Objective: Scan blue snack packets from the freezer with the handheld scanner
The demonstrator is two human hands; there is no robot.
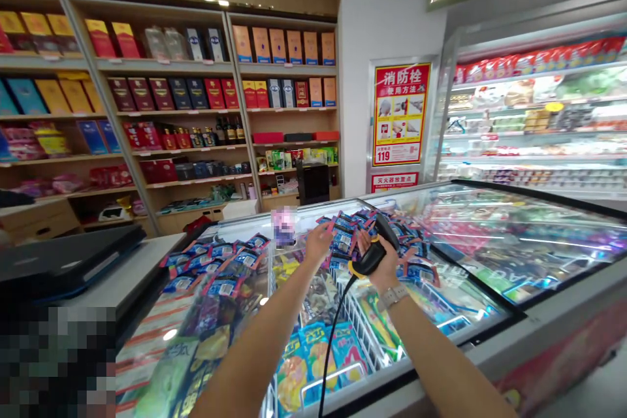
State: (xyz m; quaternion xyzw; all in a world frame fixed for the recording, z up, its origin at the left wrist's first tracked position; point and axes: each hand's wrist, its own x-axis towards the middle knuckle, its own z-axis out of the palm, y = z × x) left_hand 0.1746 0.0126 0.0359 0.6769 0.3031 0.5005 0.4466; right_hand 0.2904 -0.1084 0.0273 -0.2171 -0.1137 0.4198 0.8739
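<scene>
A black and yellow barcode scanner (371,256) is gripped in my right hand (386,266), above the glass top of a chest freezer (298,255). Its black cable (334,326) hangs down toward me. Close by on the left, my left hand (318,243) has its fingers closed at the pink edge of a small blue and pink packet (332,225); the exact grip is partly hidden. Many similar packets (343,241) with white labels lie spread on the glass around both hands. Another group of packets (220,261) lies to the left.
Under the glass are wire baskets (353,320) and bagged frozen goods (306,366). A dark flat device (73,255) sits on the counter at left. Shelves of boxes (176,93) line the back wall, and a lit display fridge (539,117) stands at right.
</scene>
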